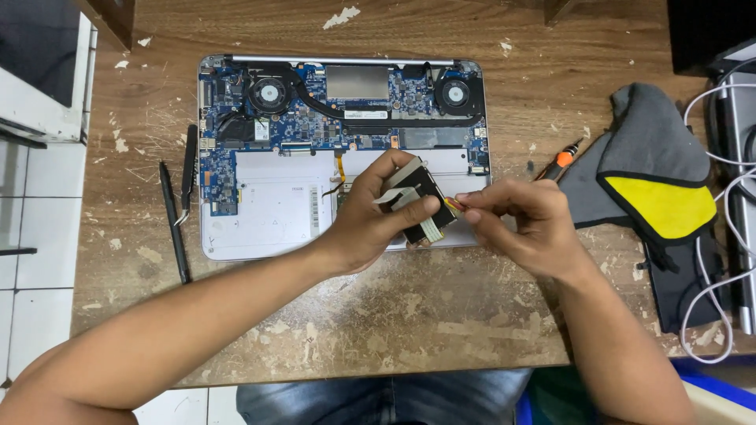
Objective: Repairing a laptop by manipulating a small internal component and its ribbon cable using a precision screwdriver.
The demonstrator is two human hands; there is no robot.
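Note:
An opened laptop (pixel 260 212) lies bottom-up on the wooden table, its blue circuit board (pixel 315 118) and two fans exposed. My left hand (pixel 370 216) holds a small flat black part with a white ribbon cable (pixel 417 201) above the laptop's lower right. My right hand (pixel 516 220) pinches a thin orange-tipped tool (pixel 453 205) whose tip touches that part's right edge.
Black tweezers (pixel 187 169) and a black stick tool (pixel 175 224) lie left of the laptop. An orange-handled screwdriver (pixel 561 160) rests beside a grey, yellow and black pouch (pixel 654 181) on the right. White cables (pixel 720 260) run along the right edge. The table's front edge is near my body.

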